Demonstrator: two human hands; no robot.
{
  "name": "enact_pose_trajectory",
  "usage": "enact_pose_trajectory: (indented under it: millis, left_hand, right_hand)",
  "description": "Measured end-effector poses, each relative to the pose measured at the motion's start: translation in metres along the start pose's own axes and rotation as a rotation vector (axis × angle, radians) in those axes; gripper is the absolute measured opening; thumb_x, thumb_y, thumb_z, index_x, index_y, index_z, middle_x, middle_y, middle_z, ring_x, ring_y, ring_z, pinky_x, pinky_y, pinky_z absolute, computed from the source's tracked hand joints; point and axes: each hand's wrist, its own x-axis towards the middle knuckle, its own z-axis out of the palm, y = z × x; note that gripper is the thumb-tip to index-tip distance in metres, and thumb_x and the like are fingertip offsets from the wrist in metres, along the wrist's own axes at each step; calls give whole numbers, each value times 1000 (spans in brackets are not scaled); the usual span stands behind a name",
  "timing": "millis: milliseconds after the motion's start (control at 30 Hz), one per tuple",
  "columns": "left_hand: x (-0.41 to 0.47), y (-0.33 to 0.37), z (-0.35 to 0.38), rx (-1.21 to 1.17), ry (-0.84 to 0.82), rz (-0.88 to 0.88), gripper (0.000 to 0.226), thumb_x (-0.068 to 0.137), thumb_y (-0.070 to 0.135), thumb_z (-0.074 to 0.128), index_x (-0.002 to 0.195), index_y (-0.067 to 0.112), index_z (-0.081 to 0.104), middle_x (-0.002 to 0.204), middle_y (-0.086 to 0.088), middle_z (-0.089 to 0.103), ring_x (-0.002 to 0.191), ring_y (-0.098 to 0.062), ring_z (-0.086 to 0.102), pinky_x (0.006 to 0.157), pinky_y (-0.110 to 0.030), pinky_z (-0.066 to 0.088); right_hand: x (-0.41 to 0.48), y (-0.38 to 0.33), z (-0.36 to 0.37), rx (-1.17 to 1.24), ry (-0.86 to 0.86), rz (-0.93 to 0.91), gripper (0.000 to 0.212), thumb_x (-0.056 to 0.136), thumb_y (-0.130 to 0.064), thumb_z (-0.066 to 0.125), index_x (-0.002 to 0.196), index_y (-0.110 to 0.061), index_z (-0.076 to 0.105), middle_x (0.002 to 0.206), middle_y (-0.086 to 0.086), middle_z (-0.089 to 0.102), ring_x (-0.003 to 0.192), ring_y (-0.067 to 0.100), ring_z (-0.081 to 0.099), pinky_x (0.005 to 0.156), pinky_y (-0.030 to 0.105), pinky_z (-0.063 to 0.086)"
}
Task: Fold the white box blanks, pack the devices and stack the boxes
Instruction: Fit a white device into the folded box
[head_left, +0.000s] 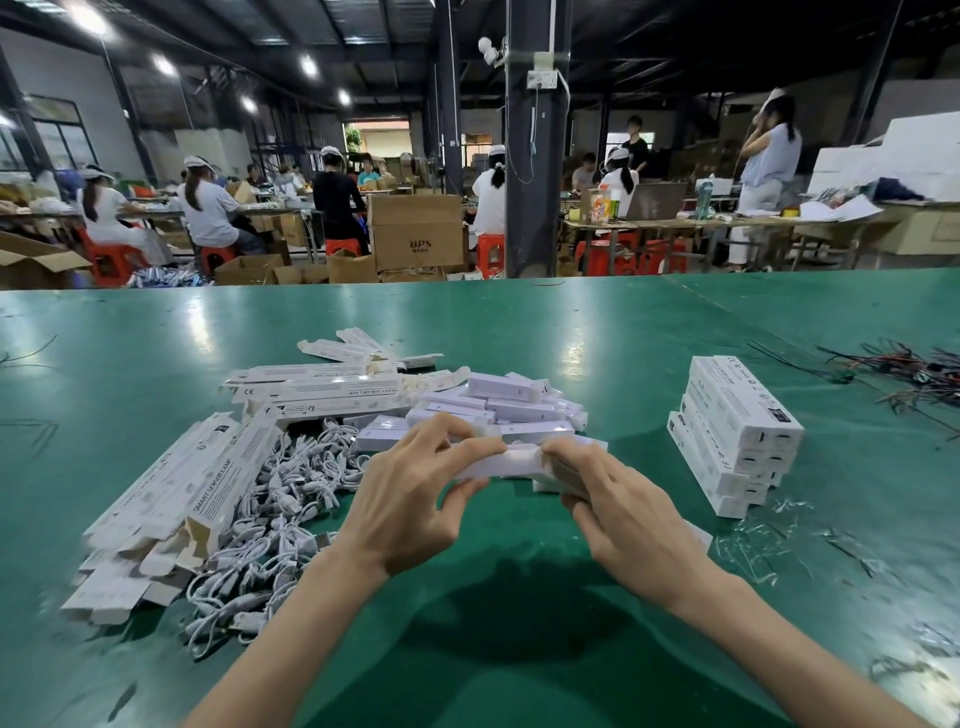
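The left hand (410, 499) curled its fingers (447, 431) round one end of a long white device (511, 462), thumb beneath. The right hand (623, 514) clasped a white box (563, 477) at its other end, both above the bench (519, 649). Beyond the fingers lay loose devices (509, 402); to their left, white cables (280, 514) and flat box blanks (192, 493); well to their right, stacked boxes (737, 441).
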Motion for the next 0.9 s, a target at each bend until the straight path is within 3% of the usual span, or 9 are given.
enact_pose_trajectory:
  millis: [400, 567, 733, 900]
  left_hand:
    - [2, 1, -4, -23, 1, 9, 33, 73, 9, 72, 104, 19, 71, 99, 4, 61, 78, -18, 59, 55, -37, 53]
    - [0, -3, -8, -34, -48, -7, 29, 75, 20, 70, 104, 19, 72, 94, 7, 64, 69, -19, 61, 56, -35, 53]
    - [1, -4, -8, -75, -72, -20, 27, 73, 18, 71, 99, 22, 73, 91, 11, 62, 70, -14, 58, 58, -33, 53]
    - [4, -4, -4, -198, -88, -94, 34, 71, 3, 77, 98, 24, 73, 96, 17, 58, 89, -9, 58, 76, -39, 53]
  right_hand:
    - [-1, -3, 2, 9, 14, -7, 66, 80, -1, 64, 127, -32, 31, 114, 2, 62, 83, 29, 57, 68, 39, 49]
    - [-3, -3, 3, 1, -17, -21, 64, 78, -3, 62, 127, -32, 33, 105, 2, 62, 82, 27, 57, 65, 38, 49]
    - [-4, -5, 2, -2, -44, -38, 66, 77, -4, 61, 129, -35, 33, 94, 0, 58, 79, 26, 57, 64, 39, 50]
    - [-4, -3, 1, 13, -52, -27, 66, 77, -4, 62, 131, -34, 38, 98, -1, 60, 84, 26, 57, 68, 41, 50]
